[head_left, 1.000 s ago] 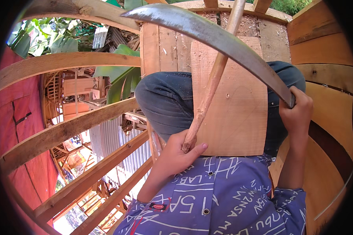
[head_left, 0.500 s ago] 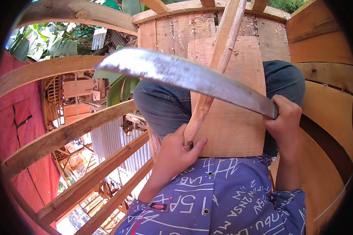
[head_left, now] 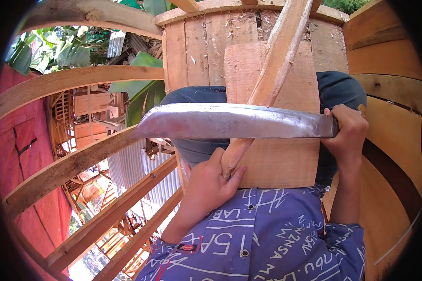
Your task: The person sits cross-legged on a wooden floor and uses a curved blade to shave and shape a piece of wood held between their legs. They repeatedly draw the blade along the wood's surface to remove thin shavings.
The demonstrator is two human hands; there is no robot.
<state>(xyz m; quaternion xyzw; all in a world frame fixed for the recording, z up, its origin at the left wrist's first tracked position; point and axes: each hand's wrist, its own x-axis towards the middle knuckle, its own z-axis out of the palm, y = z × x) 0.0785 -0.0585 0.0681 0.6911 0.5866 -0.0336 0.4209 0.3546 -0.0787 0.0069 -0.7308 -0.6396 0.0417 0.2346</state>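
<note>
In my right hand (head_left: 348, 131) is the handle of a machete (head_left: 229, 121), my fingers wrapped round it. Its broad steel blade points left and crosses over a long wooden stick (head_left: 279, 70), hiding part of it; I cannot tell whether the two touch. My left hand (head_left: 213, 180) grips the near end of this stick, which has a pale, partly stripped surface and slants away to the upper right. Under both lies a flat wooden board (head_left: 283, 161) between my bent legs.
Planks (head_left: 197, 51) with scattered wood shavings stretch out ahead. Wooden rails (head_left: 89, 175) run along the left, with corrugated metal sheets (head_left: 129, 164) and a red sheet (head_left: 23, 159) beyond. A plank wall (head_left: 384, 89) stands close on the right.
The machete blade has swung down toward me at its tip and now lies nearly level. The stick's far end has shifted slightly right. My left hand keeps its hold.
</note>
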